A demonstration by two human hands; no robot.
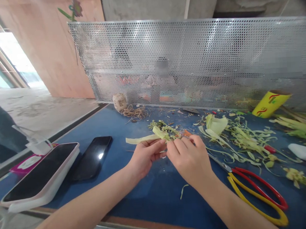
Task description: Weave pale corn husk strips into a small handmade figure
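Observation:
Over the middle of the blue table (pixel 153 204), my left hand (pixel 145 158) pinches a pale green leaf strip (pixel 141 139). One flat end of it sticks out to the left, and a folded piece rises above the fingertips. My right hand (pixel 188 160) is closed on the other end, fingers curled close against the left ones; its fingertips are partly hidden. Just behind the hands lies a small heap of green plant bits (pixel 164 126). Scissors (pixel 258 191) with one red and one yellow handle rest to the right, their blades partly behind my right wrist.
To the left lie a black phone (pixel 93 158) and a white-cased device (pixel 42 173). Twine (pixel 134 113) sits at the back beside a pale lump (pixel 119 102). Leaf scraps (pixel 248 139) and a yellow roll (pixel 270 104) are on the right. A perforated metal screen (pixel 191 63) borders the far edge.

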